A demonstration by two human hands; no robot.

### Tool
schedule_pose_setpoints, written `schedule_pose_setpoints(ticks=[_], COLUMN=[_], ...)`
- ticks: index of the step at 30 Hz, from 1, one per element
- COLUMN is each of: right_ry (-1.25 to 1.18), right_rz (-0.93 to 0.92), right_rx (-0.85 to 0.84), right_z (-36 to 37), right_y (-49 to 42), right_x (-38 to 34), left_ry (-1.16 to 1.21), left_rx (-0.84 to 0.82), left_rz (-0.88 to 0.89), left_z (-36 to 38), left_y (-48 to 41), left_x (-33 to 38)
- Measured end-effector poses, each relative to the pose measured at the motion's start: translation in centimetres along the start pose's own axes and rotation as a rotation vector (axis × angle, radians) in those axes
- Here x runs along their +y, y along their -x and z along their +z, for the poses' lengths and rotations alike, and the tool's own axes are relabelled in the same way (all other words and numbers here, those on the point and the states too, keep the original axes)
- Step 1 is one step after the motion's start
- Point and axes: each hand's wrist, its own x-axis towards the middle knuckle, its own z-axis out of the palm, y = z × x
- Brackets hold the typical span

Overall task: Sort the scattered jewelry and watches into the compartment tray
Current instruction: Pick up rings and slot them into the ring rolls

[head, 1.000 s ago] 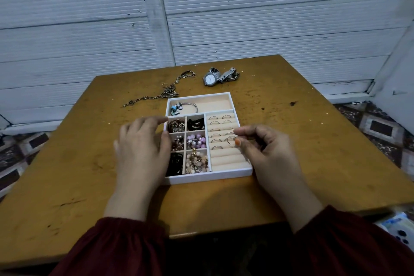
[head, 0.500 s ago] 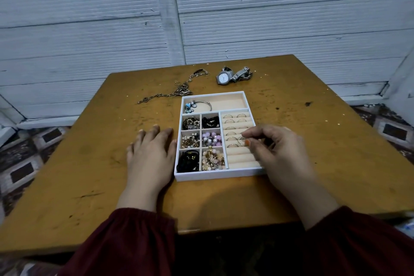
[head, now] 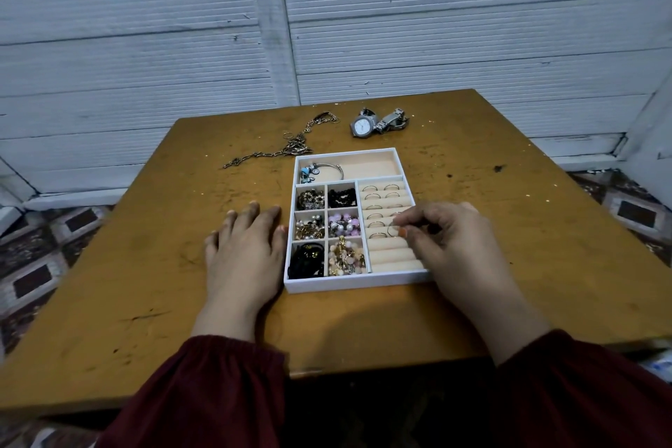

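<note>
White compartment tray (head: 354,285) sits mid-table (head: 145,265), near the front edge. Right hand (head: 454,247) is over the tray's right column, the beige ring rolls; thumb and index fingers (head: 411,220) clamped on a thin ring (head: 393,230), held upright just above the rolls around mid-column, other fingers curled in behind. Can't tell if the ring touches the roll. Several more rings are seated in the slots of the rows behind it; rolls in front of it are bare. Left hand (head: 243,258) lies palm down on the table against the tray's left wall, fingers straight and slightly apart, holding nothing, thumb tip at the wall. Six small cells in the tray's left part hold mixed pieces: dark and gold items, black beads, pink and white beads, black bands in the front left cell. Long cell across the tray's back holds a bracelet (head: 320,171) with blue charms at its left end. Outside the tray: silver watch (head: 362,126) with white dial behind it, gold chain (head: 287,149) behind and to its left, both on the table. Dark red sleeves (head: 203,393) at both wrists
</note>
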Motion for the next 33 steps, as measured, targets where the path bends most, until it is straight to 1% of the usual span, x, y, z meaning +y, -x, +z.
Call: schedule_pose_setpoints(ticks=[4, 11, 15, 28, 33], right_ry=[0.098, 0.158, 0.08, 0.0, -0.034], right_rz=[-0.028, -0.021, 0.005, 0.03, 0.031], right_rx=[0.001, -0.003, 0.042, 0.015, 0.044], right_z=[-0.27, -0.21, -0.03, 0.09, 0.15], right_y=[-0.07, -0.06, -0.15, -0.05, 0.06], right_x=[0.04, 0.11, 0.42, 0.65, 0.84], left_ry=[-0.001, -0.001, 0.0, -0.003, 0.008], left_rx=[0.008, 0.01, 0.009, 0.016, 0.013], left_rz=[0.002, -0.002, -0.005, -0.006, -0.007], left_z=[0.03, 0.08, 0.08, 0.15, 0.12], left_y=[0.02, -0.06, -0.14, -0.19, -0.17], left_x=[0.06, -0.05, -0.03, -0.04, -0.02])
